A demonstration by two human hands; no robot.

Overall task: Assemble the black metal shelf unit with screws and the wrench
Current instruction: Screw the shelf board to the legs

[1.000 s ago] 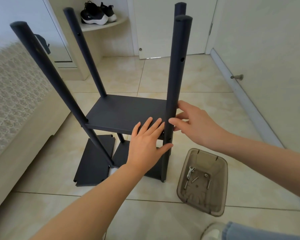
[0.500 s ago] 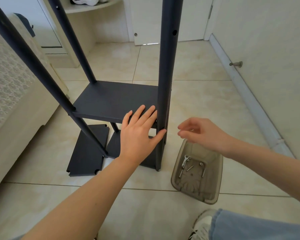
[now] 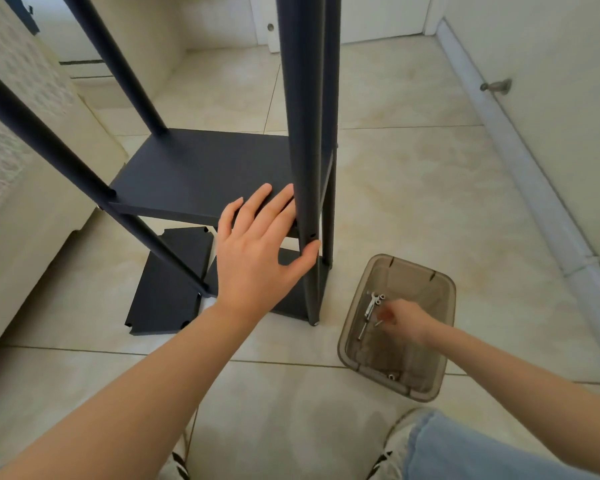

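The black shelf unit stands on the floor with several upright poles and one shelf board (image 3: 201,174) fixed between them. My left hand (image 3: 257,251) lies flat on the board's near right corner, thumb against the near right pole (image 3: 303,133). My right hand (image 3: 400,320) reaches down into the smoky plastic bin (image 3: 440,296), blurred, fingers bent over loose screws beside the silver wrench (image 3: 369,311). Whether it holds a screw is unclear.
A loose black shelf panel (image 3: 168,285) lies on the tiles under the unit, another partly beneath it. A bed edge (image 3: 32,216) runs along the left. A wall with a baseboard and a door stop (image 3: 496,86) is on the right. My shoe and knee (image 3: 465,448) are at the bottom.
My right hand left the near right pole and dropped into the bin. The camera tilted downward. My left hand stayed on the shelf corner.
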